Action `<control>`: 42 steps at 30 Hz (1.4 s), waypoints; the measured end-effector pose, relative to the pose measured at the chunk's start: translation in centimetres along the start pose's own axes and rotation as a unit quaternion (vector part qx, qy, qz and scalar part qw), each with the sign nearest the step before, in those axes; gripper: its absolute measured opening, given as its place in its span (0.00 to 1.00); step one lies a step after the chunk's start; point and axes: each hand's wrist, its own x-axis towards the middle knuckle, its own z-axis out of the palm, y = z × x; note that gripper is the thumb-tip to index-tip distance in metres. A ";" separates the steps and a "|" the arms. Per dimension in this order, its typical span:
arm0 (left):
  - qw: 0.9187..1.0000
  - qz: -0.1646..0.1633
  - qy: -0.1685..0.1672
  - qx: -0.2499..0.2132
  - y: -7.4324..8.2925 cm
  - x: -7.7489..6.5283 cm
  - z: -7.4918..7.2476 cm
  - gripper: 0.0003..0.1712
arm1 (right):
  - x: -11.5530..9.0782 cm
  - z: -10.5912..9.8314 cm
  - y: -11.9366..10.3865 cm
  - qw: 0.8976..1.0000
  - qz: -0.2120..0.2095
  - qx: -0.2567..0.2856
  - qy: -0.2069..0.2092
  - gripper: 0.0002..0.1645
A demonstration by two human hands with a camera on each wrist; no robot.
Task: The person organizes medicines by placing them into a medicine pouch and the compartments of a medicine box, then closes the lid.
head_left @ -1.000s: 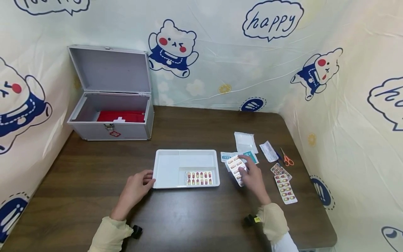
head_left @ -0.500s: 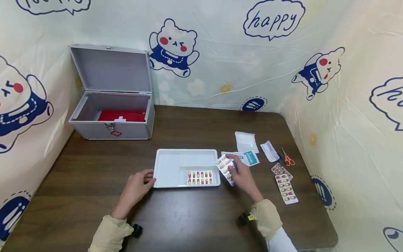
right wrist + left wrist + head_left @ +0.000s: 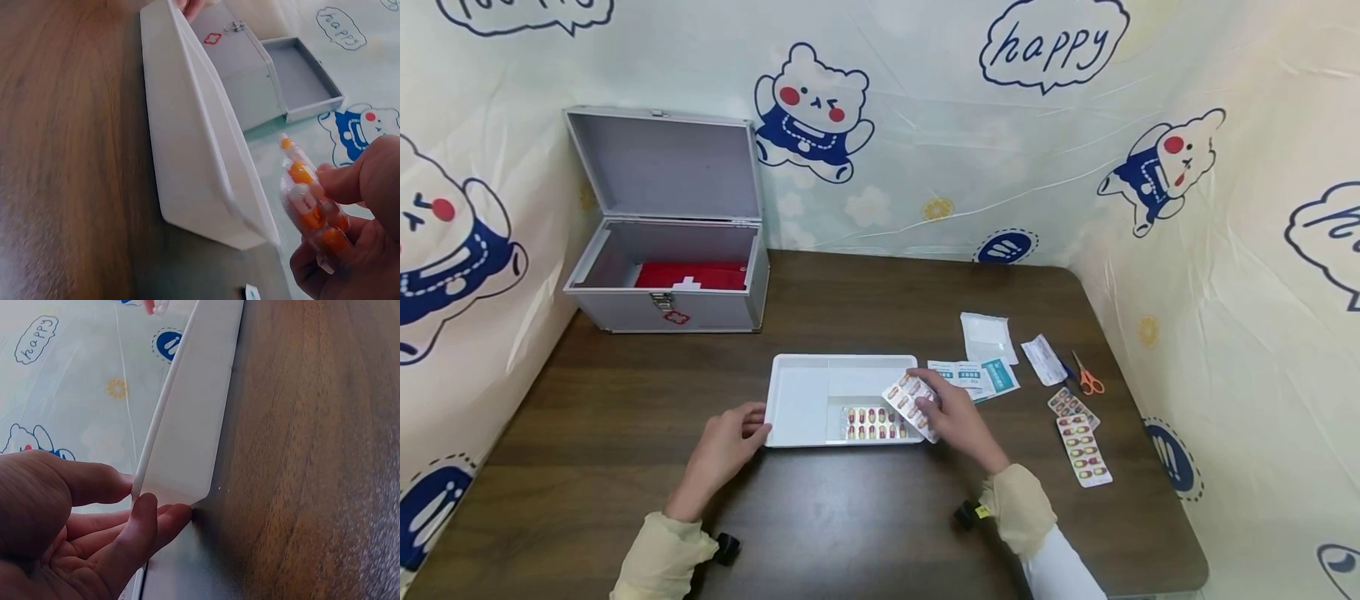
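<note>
A white rectangular tray (image 3: pixel 797 396) sits on the dark wooden table. At its left front corner my left hand (image 3: pixel 727 442) grips the tray, the thumb at the rim and fingers against the outer wall (image 3: pixel 181 419). Inside the tray's right front part lies a capsule blister pack (image 3: pixel 868 423). My right hand (image 3: pixel 955 418) pinches a second capsule blister pack (image 3: pixel 906 398) between thumb and fingers. That pack is tilted and overlaps the tray's right edge in the head view. Close up, its orange capsules (image 3: pixel 310 209) show beside the tray's end in the right wrist view.
An open silver first-aid box (image 3: pixel 677 312) with a red pouch (image 3: pixel 711 276) inside stands at the back left. Right of the tray lie white packets (image 3: pixel 987 336), a blue-and-white packet (image 3: pixel 998 377), orange-handled scissors (image 3: pixel 1090 383) and two more blister packs (image 3: pixel 1084 452). Patterned curtains border the table.
My right hand has moved left with its blister pack, from over the packets to the tray's right edge. The left hand has stayed at the tray's corner.
</note>
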 end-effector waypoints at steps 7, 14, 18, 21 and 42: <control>1.000 -0.003 -0.001 -0.003 0.0 0.0 0.0 0.23 | 1.1 0.9 -1.2 0.999 -0.015 -0.011 -0.030 0.25; 1.000 -0.005 -0.001 -0.006 -0.1 -0.1 0.0 0.23 | 2.1 1.9 -2.2 0.998 -0.034 -0.023 -0.054 0.18; 1.000 -0.007 0.002 -0.007 -0.1 -0.2 -0.1 0.23 | 2.7 2.6 -2.5 0.995 -0.046 -0.054 -0.068 0.17; 1.000 -0.008 0.003 -0.010 -0.2 -0.2 -0.1 0.23 | 2.9 3.2 -2.8 0.992 -0.039 -0.084 -0.084 0.18; 1.000 -0.004 -0.002 -0.016 -0.3 -0.1 -0.1 0.22 | 1.6 4.7 -2.2 0.987 -0.066 -0.148 0.003 0.15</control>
